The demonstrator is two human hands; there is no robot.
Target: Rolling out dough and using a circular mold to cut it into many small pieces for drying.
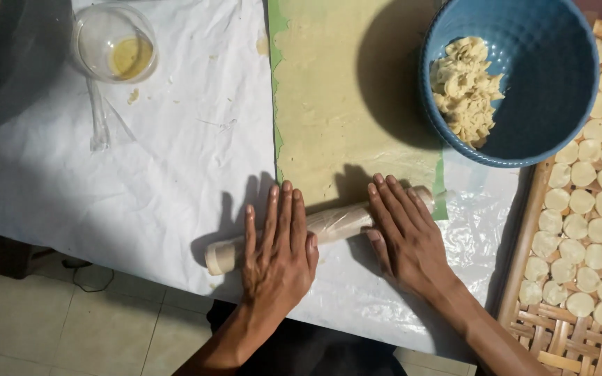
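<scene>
A pale rolling pin (336, 224), wrapped in clear plastic, lies slanted at the near end of a flat sheet of beige dough (346, 97) on a green mat (275, 28). My left hand (278, 251) lies flat on the pin's left part, fingers straight and pointing away from me. Over the pin's right part rests my right hand (402, 233), palm down, fingers stretched out. Neither hand grips around the pin.
A blue bowl (552, 125) with dough scraps (467, 89) stands at the far right. A woven bamboo tray (524, 251) on the right holds several round dough discs. A clear cup (114, 43) with yellowish liquid sits far left on the white sheet (161, 160). The table edge runs near me.
</scene>
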